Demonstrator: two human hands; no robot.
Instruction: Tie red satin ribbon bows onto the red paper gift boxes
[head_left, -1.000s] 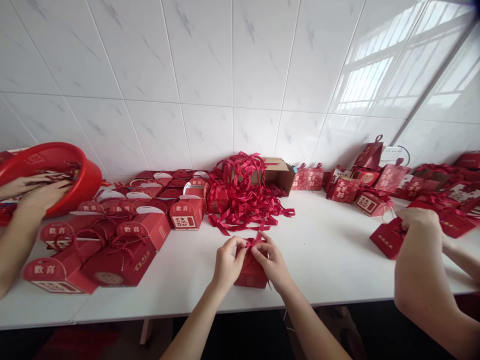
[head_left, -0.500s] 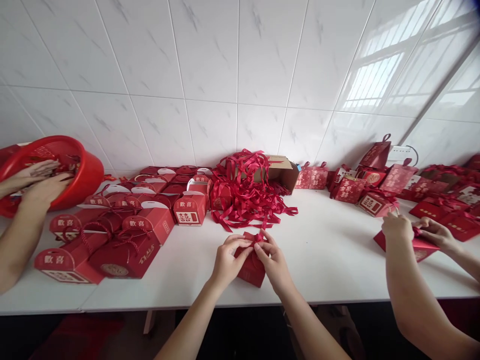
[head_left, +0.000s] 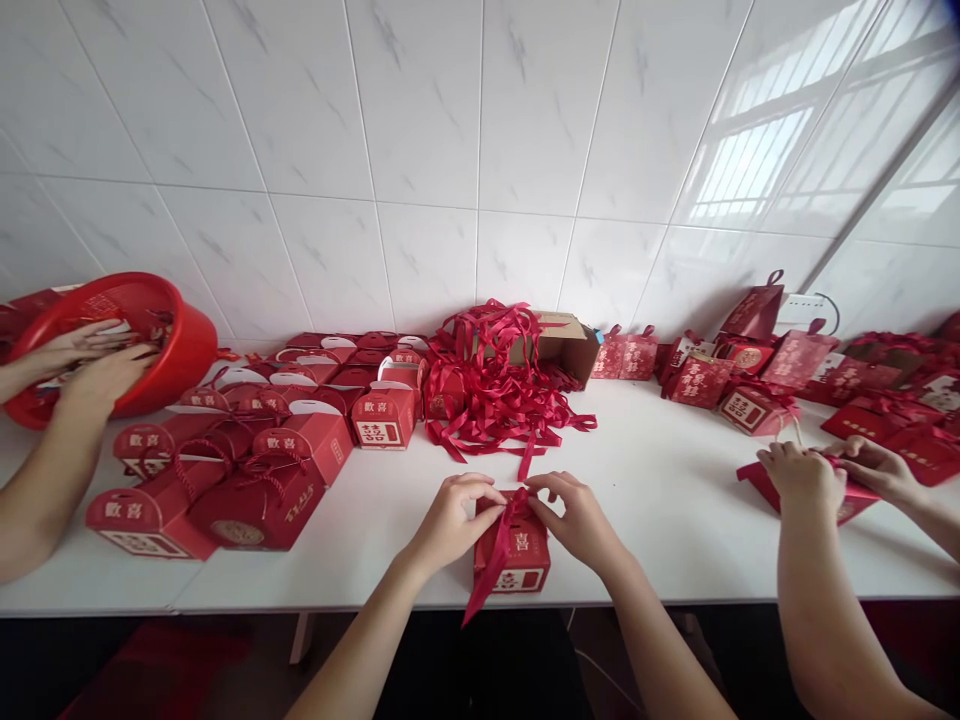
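Observation:
A small red gift box [head_left: 531, 545] with pale printed characters stands on the table in front of me. A red satin ribbon [head_left: 491, 572] is gathered at its top, and one tail hangs down the front past the table edge. My left hand [head_left: 457, 518] pinches the ribbon at the left of the gathered part. From the other side, my right hand [head_left: 574, 518] has thumb and fingers closed on the ribbon near the box's top right corner. The fingertips partly hide the knot.
A heap of red ribbons [head_left: 499, 390] spills from a cardboard box [head_left: 581, 352] by the wall. Several red boxes [head_left: 255, 505] are grouped at left, beside a red basin [head_left: 196, 350] with another person's hands in it. At right, another person's hands [head_left: 806, 480] work on a red box.
The box in front of me has turned so its printed face shows, and a ribbon tail now hangs over its front. My hands have moved slightly apart.

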